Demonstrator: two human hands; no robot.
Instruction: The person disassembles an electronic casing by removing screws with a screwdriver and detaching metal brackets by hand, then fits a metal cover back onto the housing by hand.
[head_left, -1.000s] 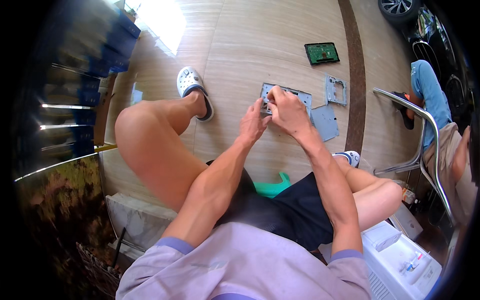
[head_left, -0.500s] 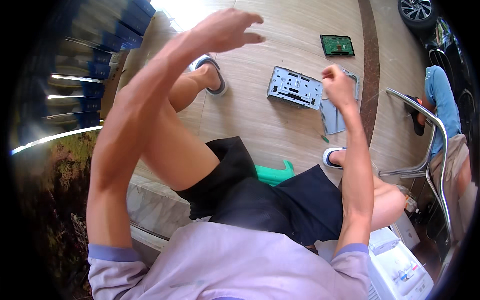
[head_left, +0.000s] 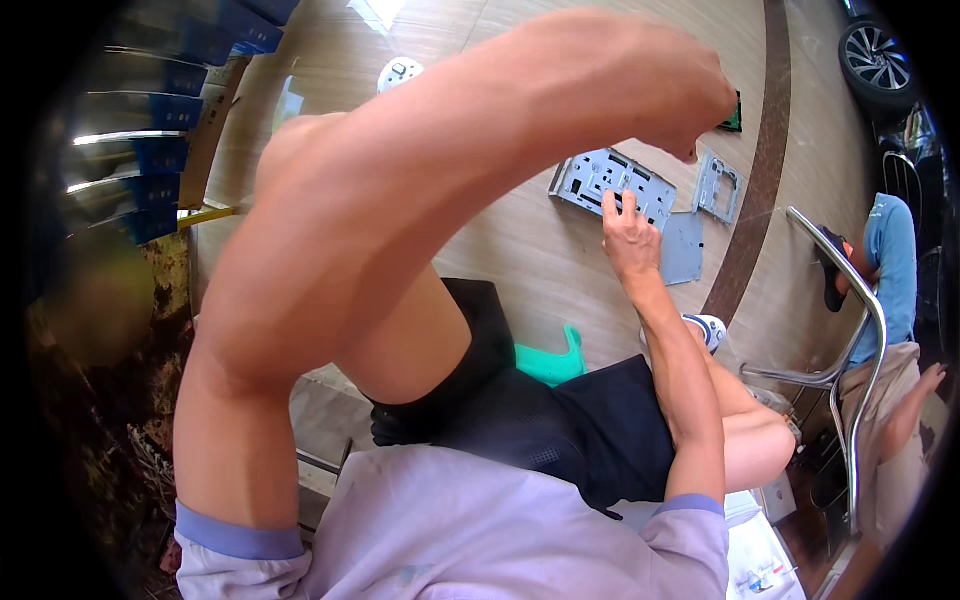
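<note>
Right hand (head_left: 628,232) rests on grey metal panel (head_left: 612,185), left hand (head_left: 680,95) raised above

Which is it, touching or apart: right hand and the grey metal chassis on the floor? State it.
Touching. The head view shows the right hand with its fingers resting on the grey metal chassis, no gap visible.

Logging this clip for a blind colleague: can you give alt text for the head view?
A seated person's right hand rests on a grey perforated metal panel lying on a wooden floor, while the left hand is raised close to the camera. Smaller grey plates lie beside it.
</note>
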